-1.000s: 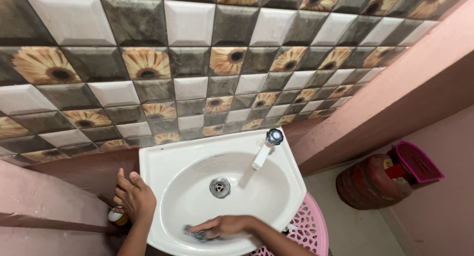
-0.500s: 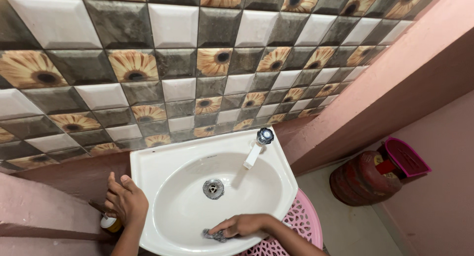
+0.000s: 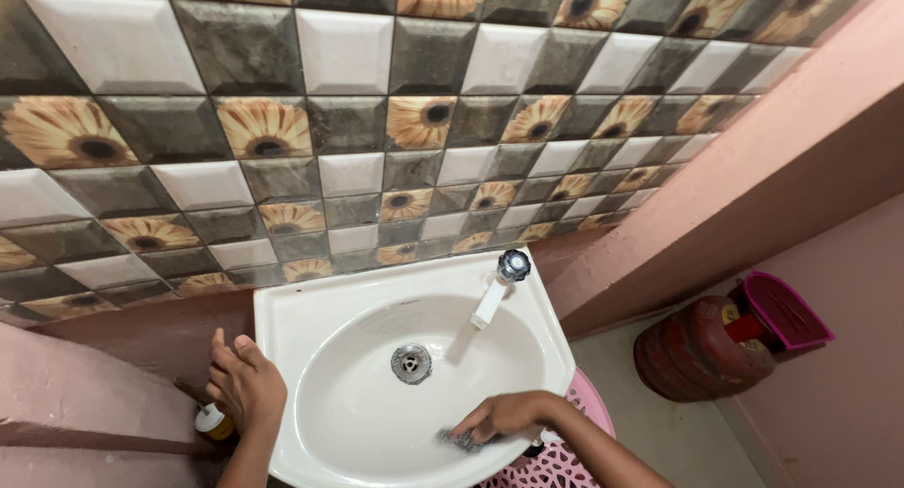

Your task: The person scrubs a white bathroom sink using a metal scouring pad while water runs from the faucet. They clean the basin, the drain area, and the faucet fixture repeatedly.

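Now right hand [image 3: 504,417] gripping scrubber [image 3: 459,441], in sink [image 3: 377,413]

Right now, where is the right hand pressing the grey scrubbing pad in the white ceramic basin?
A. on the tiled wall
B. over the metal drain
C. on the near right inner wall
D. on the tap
C: the right hand holds the grey scrubbing pad against the near right inner wall of the white ceramic basin, apart from the metal drain.

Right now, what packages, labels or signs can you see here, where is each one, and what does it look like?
Small bottle: on the ledge left of the sink, beside the left hand; white cap, yellowish body, partly hidden.
Label on gas cylinder: floor, right; red cylinder, yellow and red patch near the top.
No signs or screens.
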